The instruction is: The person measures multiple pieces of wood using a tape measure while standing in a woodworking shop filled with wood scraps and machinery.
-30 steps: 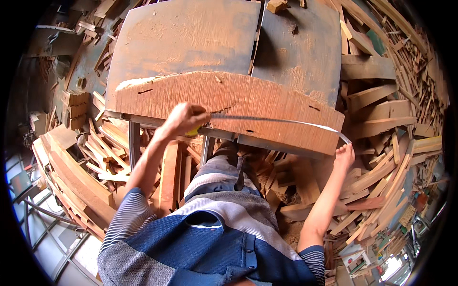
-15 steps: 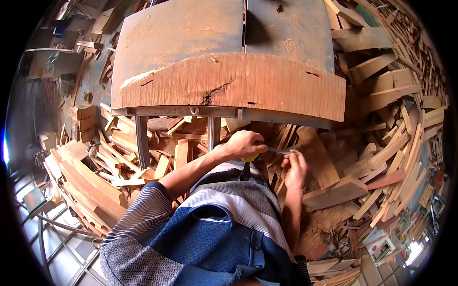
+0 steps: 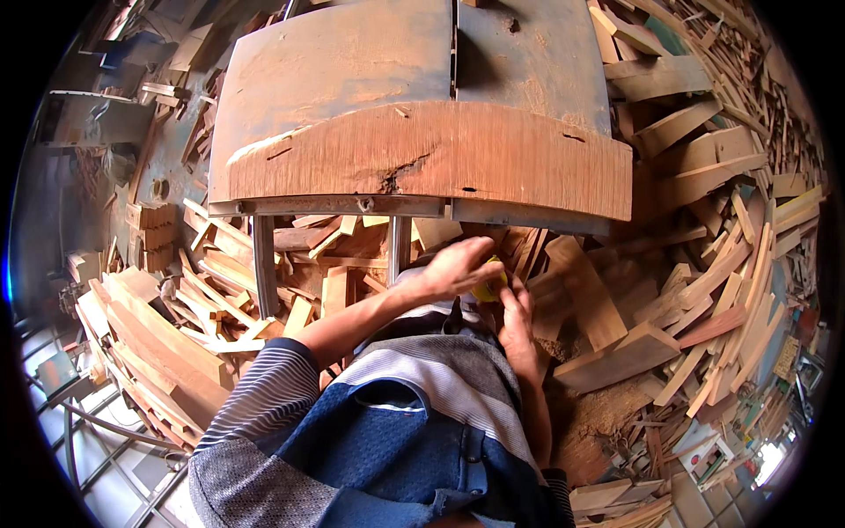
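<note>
A yellow tape measure (image 3: 487, 288) shows between my two hands, in front of my body and below the near edge of the machine table. My left hand (image 3: 459, 267) is closed over its upper left side, slightly smeared by motion. My right hand (image 3: 518, 315) has its fingers against the case from the right. The hands almost meet, and they cover part of the case. No drawn-out blade is visible between them. Beyond the hands, a wide plank (image 3: 326, 165) with a curved far edge and a dark split knot lies across the metal table (image 3: 352, 66).
Two metal legs (image 3: 264, 268) stand under the table's left half. Offcuts (image 3: 158, 339) are heaped at left and beneath the table. At right, stacked boards and strips (image 3: 713, 282) lean beside a thick block (image 3: 616, 359). Sawdust (image 3: 585, 431) covers the floor near my right forearm.
My right hand has moved left to meet the tape measure beside my left hand. The thin blade stretched between the hands is out of sight now. The plank stays on the table.
</note>
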{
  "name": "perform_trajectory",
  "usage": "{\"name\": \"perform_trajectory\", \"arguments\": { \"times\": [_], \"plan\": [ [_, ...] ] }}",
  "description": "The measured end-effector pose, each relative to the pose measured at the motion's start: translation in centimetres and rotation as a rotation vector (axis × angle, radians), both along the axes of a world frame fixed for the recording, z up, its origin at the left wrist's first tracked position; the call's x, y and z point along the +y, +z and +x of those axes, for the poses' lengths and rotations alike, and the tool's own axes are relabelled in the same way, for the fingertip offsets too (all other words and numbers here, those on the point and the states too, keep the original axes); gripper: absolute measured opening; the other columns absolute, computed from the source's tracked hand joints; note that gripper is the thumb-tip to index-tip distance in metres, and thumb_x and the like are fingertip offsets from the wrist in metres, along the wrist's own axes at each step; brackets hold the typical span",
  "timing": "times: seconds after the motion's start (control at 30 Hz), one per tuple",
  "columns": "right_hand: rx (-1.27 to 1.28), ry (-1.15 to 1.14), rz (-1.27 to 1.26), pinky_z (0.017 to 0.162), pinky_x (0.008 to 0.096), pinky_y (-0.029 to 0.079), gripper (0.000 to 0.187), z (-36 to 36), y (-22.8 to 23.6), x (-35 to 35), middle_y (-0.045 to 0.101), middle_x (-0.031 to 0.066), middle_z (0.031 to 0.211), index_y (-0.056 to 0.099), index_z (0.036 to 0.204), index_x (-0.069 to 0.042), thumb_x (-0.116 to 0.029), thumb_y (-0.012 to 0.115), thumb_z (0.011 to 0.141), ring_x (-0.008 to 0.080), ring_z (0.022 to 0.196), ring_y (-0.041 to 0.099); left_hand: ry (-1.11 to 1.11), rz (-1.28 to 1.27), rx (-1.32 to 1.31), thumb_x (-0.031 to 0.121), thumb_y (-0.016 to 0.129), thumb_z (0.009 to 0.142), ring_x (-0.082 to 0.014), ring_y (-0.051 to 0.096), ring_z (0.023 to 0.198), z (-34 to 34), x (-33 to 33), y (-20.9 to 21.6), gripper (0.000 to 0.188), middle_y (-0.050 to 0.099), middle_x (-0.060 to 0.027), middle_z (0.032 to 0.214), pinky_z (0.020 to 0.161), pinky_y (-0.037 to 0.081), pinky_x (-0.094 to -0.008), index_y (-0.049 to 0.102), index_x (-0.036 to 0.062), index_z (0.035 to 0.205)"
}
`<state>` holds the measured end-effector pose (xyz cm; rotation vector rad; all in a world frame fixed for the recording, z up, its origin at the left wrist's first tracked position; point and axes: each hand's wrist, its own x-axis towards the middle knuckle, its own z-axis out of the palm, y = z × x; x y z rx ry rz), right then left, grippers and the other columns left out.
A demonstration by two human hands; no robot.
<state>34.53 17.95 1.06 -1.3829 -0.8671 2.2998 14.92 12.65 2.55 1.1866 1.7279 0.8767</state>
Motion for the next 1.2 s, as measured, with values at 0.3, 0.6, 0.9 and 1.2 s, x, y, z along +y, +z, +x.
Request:
{"name": "perform_trajectory", "arguments": {
  "times": [0.3,0.6,0.9,1.2],
  "plan": [
    [0.310,-0.252,-0.320,0.081,0.0517,0.060,0.039,2.8,-0.2,2.0,0.071,0.0112,0.111,0.065,0.125,-0.009,-0.034,0.064,0.096,0.0294,0.098,0.070,0.104,-0.273,0.943,0.056,0.091,0.066,-0.0461,0.019,0.154,-20.9,-9.7,-4.6,0.103,0.029,-0.0256,0.161,0.126,0.020,-0.0590,0.048,0.0028,0.143],
    [0.032,-0.236,-0.261,0.060,0.0366,0.053,0.020,1.2,-1.4,7.1,0.064,0.0003,0.072,0.066,0.093,-0.014,-0.033,0.065,0.099,0.0179,0.062,0.062,0.152,-0.093,0.962,0.062,0.090,0.061,-0.0439,0.026,0.153,-22.9,-9.8,-6.7,0.104,0.041,-0.0213,0.155,0.125,0.021,-0.0581,0.055,-0.0015,0.135],
    [-0.100,-0.205,-0.261,0.055,0.0395,0.055,0.023,0.4,-4.4,4.2,0.063,0.0020,0.077,0.067,0.097,-0.011,-0.033,0.071,0.094,0.0191,0.063,0.063,0.241,0.083,1.066,0.059,0.089,0.058,-0.0422,0.039,0.147,-23.3,-10.2,-9.1,0.094,0.050,-0.0181,0.150,0.121,0.031,-0.0556,0.061,-0.0001,0.127],
    [-0.334,-0.248,-0.063,0.080,0.0304,0.053,0.017,1.0,-7.8,0.5,0.075,0.0039,0.092,0.075,0.098,-0.005,-0.019,0.079,0.089,0.0149,0.086,0.068,0.269,0.132,1.012,0.047,0.093,0.056,-0.0431,0.041,0.146,-24.1,-9.0,-8.5,0.088,0.053,-0.0191,0.149,0.121,0.032,-0.0548,0.064,-0.0024,0.124]
  ]
}}
